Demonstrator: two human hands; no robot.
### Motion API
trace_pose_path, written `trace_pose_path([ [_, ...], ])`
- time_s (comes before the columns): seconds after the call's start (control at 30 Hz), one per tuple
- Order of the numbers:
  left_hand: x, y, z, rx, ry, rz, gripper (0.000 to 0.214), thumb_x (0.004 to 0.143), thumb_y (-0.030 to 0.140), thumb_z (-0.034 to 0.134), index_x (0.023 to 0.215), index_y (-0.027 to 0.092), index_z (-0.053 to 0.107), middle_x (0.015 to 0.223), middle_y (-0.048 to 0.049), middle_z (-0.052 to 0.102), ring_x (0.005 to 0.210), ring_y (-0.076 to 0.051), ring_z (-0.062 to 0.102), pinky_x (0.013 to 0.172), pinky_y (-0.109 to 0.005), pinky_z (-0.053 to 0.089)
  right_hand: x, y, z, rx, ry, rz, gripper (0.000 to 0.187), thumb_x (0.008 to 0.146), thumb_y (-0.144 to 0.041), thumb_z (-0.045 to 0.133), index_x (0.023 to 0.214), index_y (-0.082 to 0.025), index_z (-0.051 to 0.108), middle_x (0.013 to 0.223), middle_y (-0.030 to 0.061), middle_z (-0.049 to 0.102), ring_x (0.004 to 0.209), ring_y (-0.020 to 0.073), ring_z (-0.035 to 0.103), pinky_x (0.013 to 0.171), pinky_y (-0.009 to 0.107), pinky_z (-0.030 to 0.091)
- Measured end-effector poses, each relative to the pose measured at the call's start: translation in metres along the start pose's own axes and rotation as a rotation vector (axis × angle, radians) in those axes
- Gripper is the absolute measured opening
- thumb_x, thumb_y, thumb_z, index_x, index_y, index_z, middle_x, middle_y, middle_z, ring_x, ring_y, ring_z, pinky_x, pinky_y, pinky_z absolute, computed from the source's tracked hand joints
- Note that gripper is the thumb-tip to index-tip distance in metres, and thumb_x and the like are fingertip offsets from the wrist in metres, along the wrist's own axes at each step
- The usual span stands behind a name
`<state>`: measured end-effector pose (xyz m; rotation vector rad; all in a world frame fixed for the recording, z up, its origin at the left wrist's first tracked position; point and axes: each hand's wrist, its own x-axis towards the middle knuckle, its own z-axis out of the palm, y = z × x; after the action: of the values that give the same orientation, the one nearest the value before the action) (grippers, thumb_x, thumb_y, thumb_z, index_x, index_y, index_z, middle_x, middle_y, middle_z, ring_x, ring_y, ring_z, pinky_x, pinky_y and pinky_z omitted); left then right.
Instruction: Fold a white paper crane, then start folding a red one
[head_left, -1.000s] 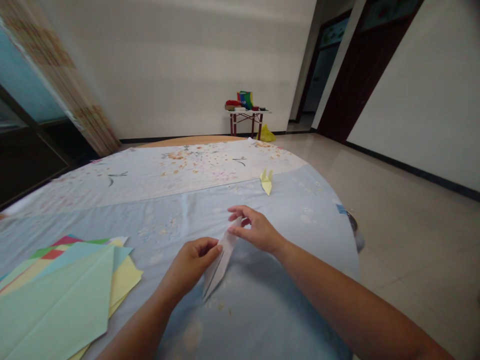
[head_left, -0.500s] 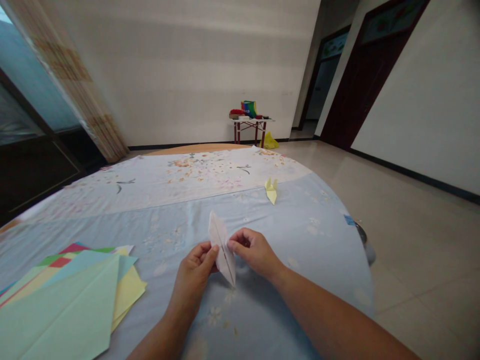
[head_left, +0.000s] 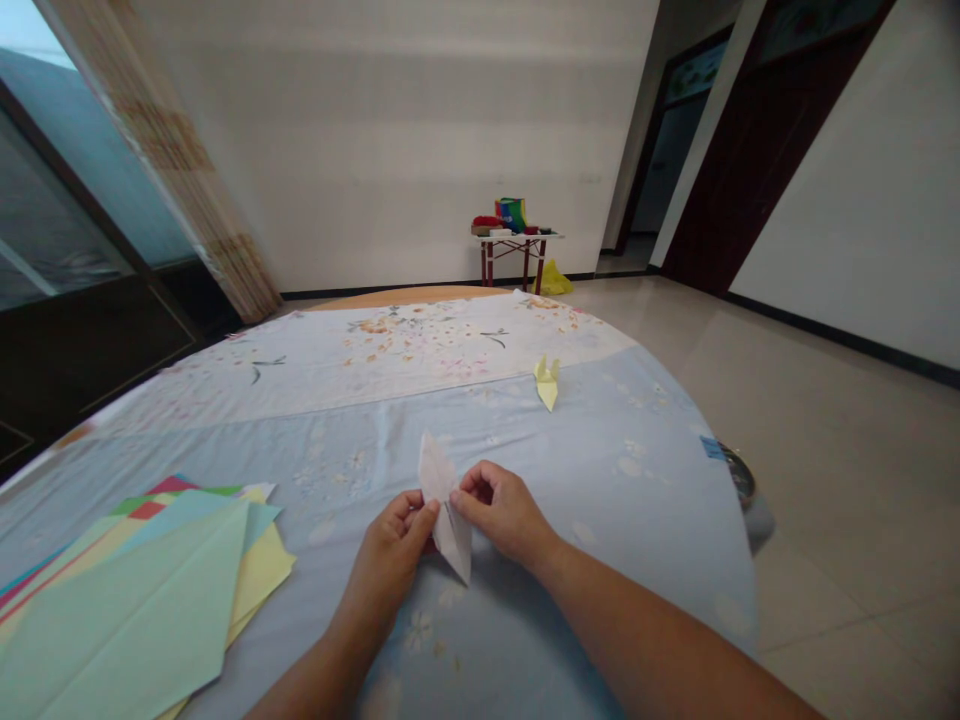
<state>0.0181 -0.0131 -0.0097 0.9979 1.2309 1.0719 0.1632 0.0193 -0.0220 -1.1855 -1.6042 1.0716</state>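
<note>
A narrow piece of folded white paper (head_left: 453,545), pointed at its near end, is held just above the cloth between both hands. My left hand (head_left: 399,535) pinches its left side, thumb on top and fingers behind. From the right, my right hand (head_left: 506,508) grips the paper near its middle with thumb and forefinger. Part of the central crease is hidden by the fingertips. Beyond the hands lies a small yellow folded-paper figure (head_left: 548,384) with two upright points.
A fanned stack of coloured paper sheets (head_left: 157,600) lies at the left on the blue floral tablecloth (head_left: 337,560). The round table's edge curves along the right. A small side table (head_left: 517,240) with several items stands by the wall.
My right thumb has moved slightly left, onto the crease of the white paper. The view has swung a little to the left. Both hands still hold the paper.
</note>
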Motion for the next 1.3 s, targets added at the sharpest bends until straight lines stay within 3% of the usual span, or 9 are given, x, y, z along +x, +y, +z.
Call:
trace_pose_path([
  [0.33, -0.002, 0.024, 0.015, 0.117, 0.047, 0.04, 0.029, 0.067, 0.039, 0.064, 0.08, 0.014, 0.061, 0.062, 0.0003, 0.067, 0.057, -0.014, 0.061, 0.059, -0.026, 0.051, -0.009, -0.016, -0.008, -0.099, 0.116, -0.091, 0.012, 0.075, -0.027, 0.053, 0.069, -0.018, 0.048, 0.057, -0.0051, 0.048, 0.051, 0.0077, 0.043, 0.05, 0.018, 0.034],
  [0.6, -0.001, 0.032, 0.03, 0.191, 0.127, 0.106, 0.028, 0.064, 0.038, 0.066, 0.074, 0.013, 0.061, 0.06, 0.001, 0.065, 0.057, -0.014, 0.062, 0.057, -0.025, 0.052, -0.013, -0.02, -0.013, -0.228, 0.207, -0.275, 0.005, 0.076, -0.022, 0.051, 0.075, -0.018, 0.05, 0.066, -0.0022, 0.052, 0.057, 0.0094, 0.046, 0.056, 0.021, 0.036],
  [0.83, -0.007, 0.028, 0.036, 0.099, 0.147, 0.17, 0.029, 0.067, 0.039, 0.065, 0.079, 0.013, 0.065, 0.068, -0.0015, 0.069, 0.065, -0.017, 0.065, 0.062, -0.028, 0.056, -0.013, -0.019, -0.019, -0.297, 0.169, -0.388, 0.007, 0.081, -0.022, 0.049, 0.081, -0.019, 0.055, 0.074, 0.0017, 0.055, 0.062, 0.0115, 0.048, 0.062, 0.024, 0.039],
  [1.07, -0.012, 0.02, 0.033, 0.224, 0.104, 0.299, 0.029, 0.078, 0.037, 0.054, 0.093, 0.017, 0.068, 0.086, -0.0033, 0.071, 0.074, -0.02, 0.067, 0.065, -0.031, 0.057, -0.014, -0.021, -0.021, -0.275, 0.103, -0.437, 0.013, 0.084, -0.027, 0.048, 0.087, -0.018, 0.057, 0.077, 0.0035, 0.056, 0.068, 0.0126, 0.051, 0.063, 0.024, 0.041],
  [1.3, -0.014, 0.02, 0.03, 0.264, 0.082, 0.315, 0.028, 0.077, 0.035, 0.054, 0.094, 0.018, 0.069, 0.091, -0.0025, 0.071, 0.074, -0.019, 0.066, 0.066, -0.03, 0.057, -0.014, -0.021, -0.025, -0.179, 0.09, -0.383, 0.016, 0.081, -0.033, 0.055, 0.082, -0.018, 0.058, 0.075, 0.0018, 0.056, 0.063, 0.0107, 0.052, 0.057, 0.022, 0.042],
])
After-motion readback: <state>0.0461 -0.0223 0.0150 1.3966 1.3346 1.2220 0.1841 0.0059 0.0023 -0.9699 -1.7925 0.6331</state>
